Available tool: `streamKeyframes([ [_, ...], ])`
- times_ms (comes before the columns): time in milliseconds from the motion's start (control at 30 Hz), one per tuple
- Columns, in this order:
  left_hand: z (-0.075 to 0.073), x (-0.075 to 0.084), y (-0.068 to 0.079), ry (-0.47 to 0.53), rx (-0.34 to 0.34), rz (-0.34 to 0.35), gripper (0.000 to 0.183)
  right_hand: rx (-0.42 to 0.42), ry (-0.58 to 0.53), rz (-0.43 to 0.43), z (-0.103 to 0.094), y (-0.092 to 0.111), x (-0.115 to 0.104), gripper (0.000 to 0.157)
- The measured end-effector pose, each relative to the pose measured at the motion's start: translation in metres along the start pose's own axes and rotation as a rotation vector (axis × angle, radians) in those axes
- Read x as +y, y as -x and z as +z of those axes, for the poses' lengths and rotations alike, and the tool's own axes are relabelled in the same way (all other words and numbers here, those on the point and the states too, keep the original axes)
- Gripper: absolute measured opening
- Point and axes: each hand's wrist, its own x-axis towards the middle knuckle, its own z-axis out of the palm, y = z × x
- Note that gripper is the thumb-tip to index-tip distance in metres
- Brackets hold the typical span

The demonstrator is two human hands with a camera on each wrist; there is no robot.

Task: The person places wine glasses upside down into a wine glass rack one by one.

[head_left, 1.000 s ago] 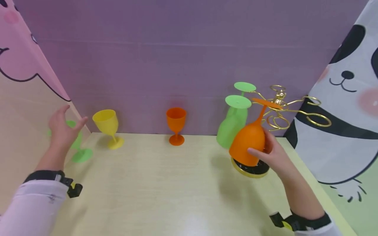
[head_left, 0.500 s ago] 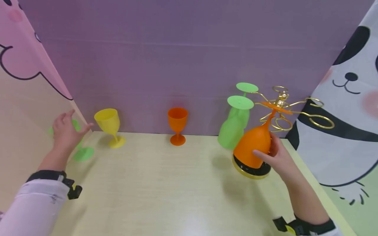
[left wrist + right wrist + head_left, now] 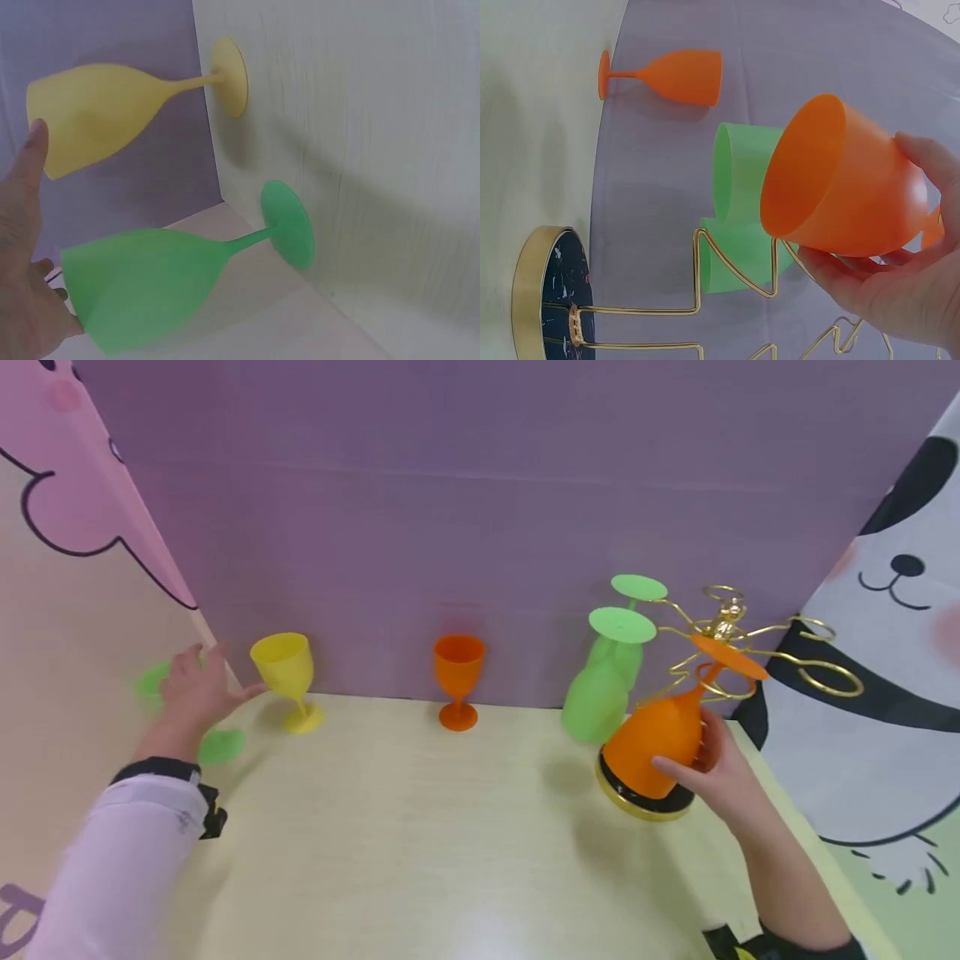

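My right hand (image 3: 720,777) grips an orange goblet (image 3: 660,739) by its bowl, upside down and tilted. Its foot is up among the hooks of the gold glass rack (image 3: 723,618). Two green goblets (image 3: 600,693) hang upside down on the rack's left side. My left hand (image 3: 197,689) is spread over a standing green goblet (image 3: 150,281), which it partly hides in the head view. In the left wrist view its thumb overlaps the rim of a standing yellow goblet (image 3: 105,112); I cannot tell whether they touch. Its other fingers are at the green rim.
A second orange goblet (image 3: 459,672) stands upright at the back of the pale table (image 3: 420,827). The rack's round black-and-gold base (image 3: 645,810) rests on the right side. A purple wall (image 3: 480,527) rises behind, with printed panels on both sides.
My right hand has brought the orange goblet right and slightly down, its foot swinging in toward the rack's hooks. The left hand has moved right, its thumb nearer the yellow goblet.
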Motion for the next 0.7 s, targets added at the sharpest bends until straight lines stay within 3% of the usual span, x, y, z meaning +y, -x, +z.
streamKeyframes([
  [167,0.002,-0.005,-0.003,-0.057,-0.02,0.012,0.111,0.033,0.04,-0.075,0.001,0.003,0.006,0.079],
  [400,-0.005,-0.011,-0.007,-0.199,0.028,0.006,0.109,0.039,0.079,-0.078,0.0,0.004,0.009,0.081],
  [700,-0.013,-0.017,-0.008,-0.237,-0.068,0.033,0.112,0.016,0.103,-0.06,0.002,0.004,0.012,0.087],
])
